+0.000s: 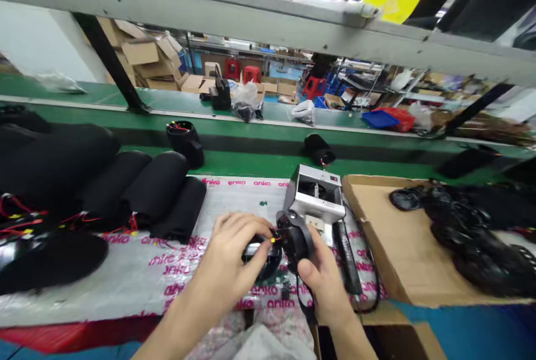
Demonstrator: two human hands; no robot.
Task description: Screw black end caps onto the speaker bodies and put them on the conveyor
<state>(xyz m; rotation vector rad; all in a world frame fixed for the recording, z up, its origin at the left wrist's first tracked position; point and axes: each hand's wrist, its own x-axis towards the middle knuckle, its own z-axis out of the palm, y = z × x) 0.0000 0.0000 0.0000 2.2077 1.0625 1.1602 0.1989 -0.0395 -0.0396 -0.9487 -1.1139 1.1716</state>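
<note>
My left hand [234,248] curls over a dark round part with a silvery band [251,250], its thumb and fingertips close to a small yellow wire connector [274,240]. In my right hand [324,279] is a black round plastic part with a curved rim [297,237], gripped between thumb and fingers. The two parts are held side by side above the bench, and short thin wires show between them. A black strap or cable hangs beneath the right-hand part. Just behind my right hand stands a small grey metal machine [320,198] with an open top.
Several black fabric-covered cylinders [154,187] with red wires lie at left on printed wrap [180,270]. At right, a cardboard tray [377,259] holds black plastic parts [464,237]. Two more cylinders stand behind, one being the wired cylinder [186,142]. A shelf beam [209,11] crosses overhead.
</note>
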